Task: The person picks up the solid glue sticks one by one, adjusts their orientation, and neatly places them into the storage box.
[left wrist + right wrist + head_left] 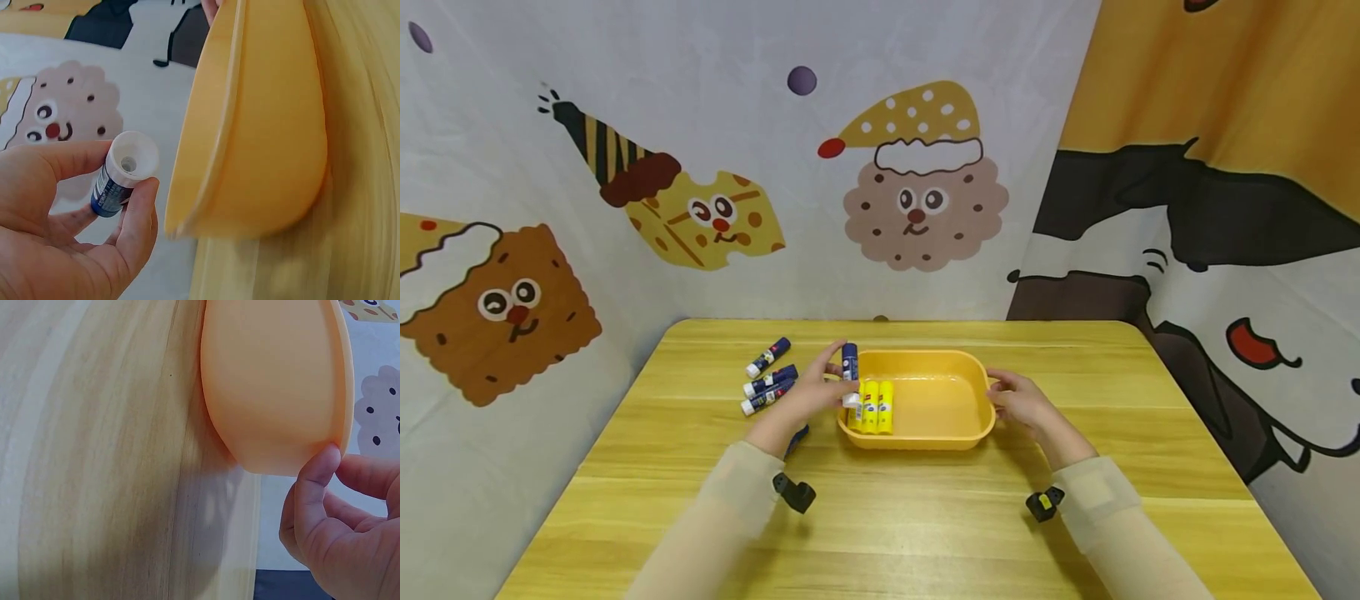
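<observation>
My left hand (808,393) pinches a blue glue stick (112,190) with a white base between thumb and fingers. In the head view it is held over the left end of a yellow plastic tray (940,442); the left wrist view shows its hollow white end toward the camera. Inside the tray, at the left, several yellow glue sticks (870,408) lie side by side, one partly covered by the held stick. My right hand (344,519) pinches the tray's rim at its right end, thumb and fingertip meeting at the edge.
Left of the tray, several blue glue sticks with white ends (767,381) lie on the wooden table (925,533). Another dark blue one (796,440) is partly hidden by my left forearm. Behind the table hangs a cartoon-printed cloth (775,292).
</observation>
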The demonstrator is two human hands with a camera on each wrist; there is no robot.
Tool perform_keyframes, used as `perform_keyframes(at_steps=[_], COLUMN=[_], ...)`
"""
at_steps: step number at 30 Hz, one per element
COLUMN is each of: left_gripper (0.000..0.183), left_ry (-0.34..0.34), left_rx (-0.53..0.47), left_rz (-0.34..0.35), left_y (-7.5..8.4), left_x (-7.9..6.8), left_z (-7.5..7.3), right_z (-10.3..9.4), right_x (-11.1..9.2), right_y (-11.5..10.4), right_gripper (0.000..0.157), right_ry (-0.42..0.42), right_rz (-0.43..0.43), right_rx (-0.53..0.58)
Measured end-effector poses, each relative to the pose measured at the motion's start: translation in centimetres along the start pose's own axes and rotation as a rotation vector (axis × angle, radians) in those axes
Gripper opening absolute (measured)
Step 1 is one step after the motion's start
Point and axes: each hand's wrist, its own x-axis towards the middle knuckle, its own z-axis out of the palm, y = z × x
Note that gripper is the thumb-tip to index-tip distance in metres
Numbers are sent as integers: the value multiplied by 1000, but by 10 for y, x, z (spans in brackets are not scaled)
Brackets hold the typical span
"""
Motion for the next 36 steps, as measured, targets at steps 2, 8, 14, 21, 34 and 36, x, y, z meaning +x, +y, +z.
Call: perform_keyframes(at_steps=[2,8,14,21,34,36], left_gripper=[77,75,76,78,80,80], left_ry=[-7,-55,-75,-75,-52,-56], left_rx=[7,-9,-26,-27,125,145], left_rz=[9,40,38,42,43,35], left_y=[4,11,14,21,14,15], left_x=[2,6,11,11,28,29], left_z=[10,41,72,105,147,153], right_z=[0,0,0,1,2,2], right_x=[-1,0,0,0,1,1], right_y=[0,-1,0,-1,-2,-1], right_gripper=[50,50,49,51,49,48], right_ry=[-1,5,11,15,29,36], right_rz=[2,-1,2,4,21,28], right_rx=[2,4,6,-6,-19,-26])
